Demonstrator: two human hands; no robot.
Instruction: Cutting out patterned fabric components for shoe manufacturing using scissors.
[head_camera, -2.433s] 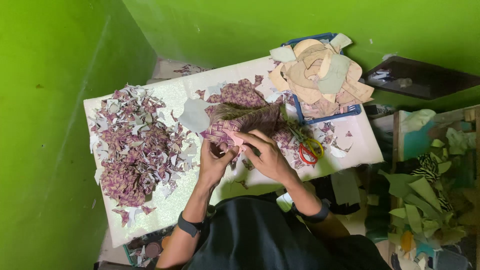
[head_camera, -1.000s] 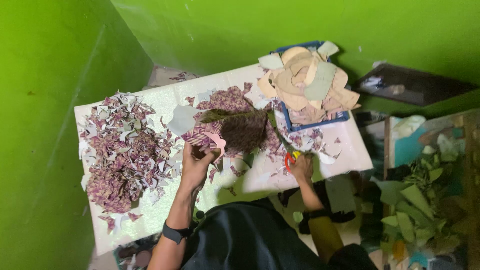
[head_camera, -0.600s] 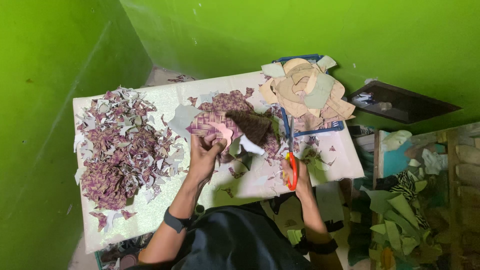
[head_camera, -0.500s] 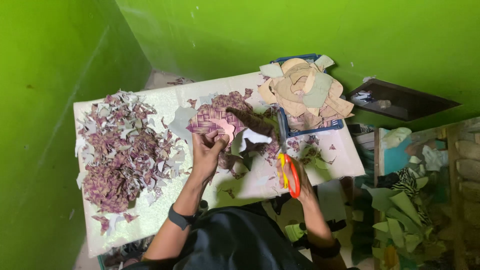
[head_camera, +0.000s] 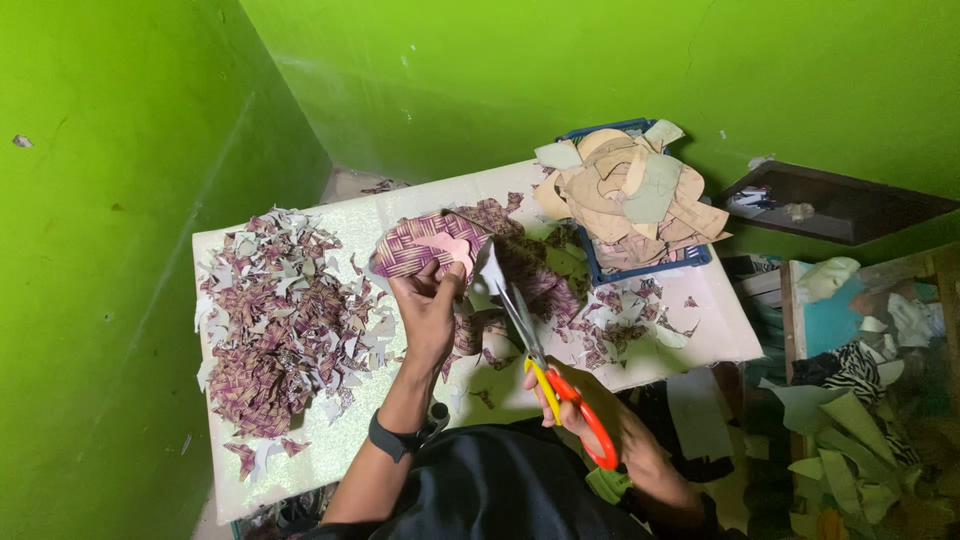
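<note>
My left hand (head_camera: 428, 310) holds up a piece of purple-and-cream patterned material (head_camera: 412, 245) with a pink shaped template (head_camera: 447, 250) pressed on it by the thumb. My right hand (head_camera: 575, 405) grips scissors (head_camera: 545, 370) with orange and yellow handles; the grey blades point up toward the held piece and reach its right edge. A black watch sits on my left wrist. Both hands hover above a white table (head_camera: 330, 455).
A large pile of purple and white offcuts (head_camera: 285, 325) covers the table's left. More patterned scraps (head_camera: 620, 315) lie at centre right. A blue basket (head_camera: 640, 265) heaped with tan cardboard shapes (head_camera: 625, 195) stands at the far right corner. Green walls close in behind and left.
My right hand picked up the scissors from the table and brought the blades to the patterned piece. My left hand lifted the piece with the pink template on it.
</note>
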